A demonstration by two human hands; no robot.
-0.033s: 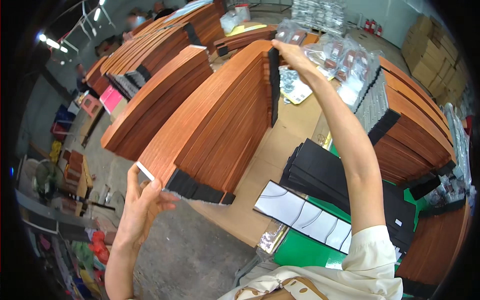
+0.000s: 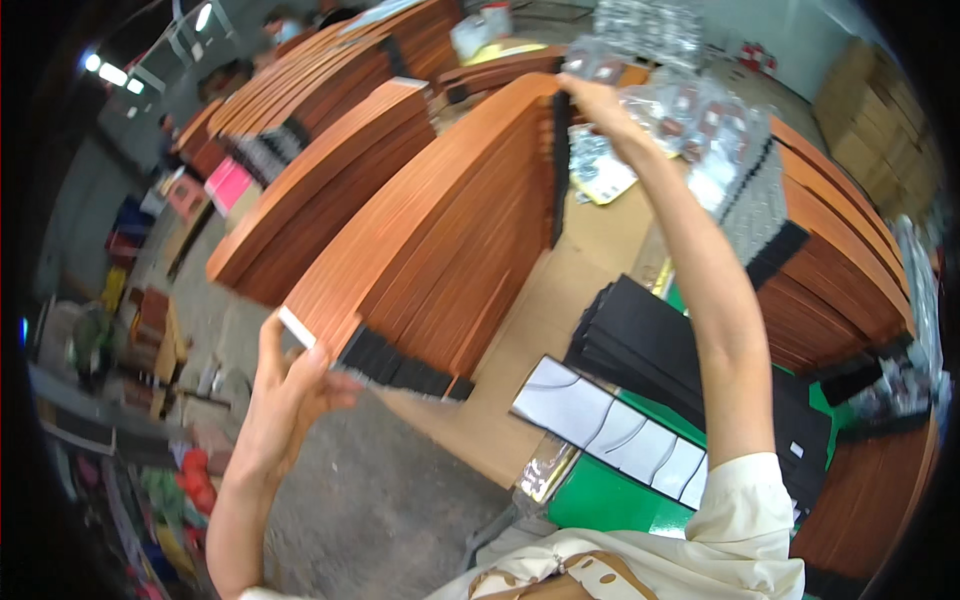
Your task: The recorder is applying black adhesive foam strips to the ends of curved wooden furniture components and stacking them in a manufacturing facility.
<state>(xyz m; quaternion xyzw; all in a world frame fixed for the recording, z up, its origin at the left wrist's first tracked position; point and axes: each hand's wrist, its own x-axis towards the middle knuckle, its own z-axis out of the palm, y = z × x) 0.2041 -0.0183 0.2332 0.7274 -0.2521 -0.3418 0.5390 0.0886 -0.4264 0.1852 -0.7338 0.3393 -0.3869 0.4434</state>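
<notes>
Head view, nearest first: what is shown at the lower edge?

A cream sleeve is seen, and beyond it a green table is partly covered by a pale panel marked with wavy dark lines. Next to the panel, black sheets are piled.

And the left hand?

It is raised at the near end of a group of curved brown boards. A white edge at the corner is pinched between thumb and forefinger; the other fingers are curled below and blurred.

Where are those boards placed?

They are stood lengthwise, running away from the body, at the left of a sheet of brown cardboard. Black strips are seen on their near end.

How is the right hand held?

It is stretched to the far end of the same boards, at the top edge. Whether its fingers are clamped there or only rested cannot be told.

What is seen farther off?

Another curved stack is stood to the left. Clear plastic bags are heaped past the right hand, and cardboard boxes are piled at the far right.
</notes>
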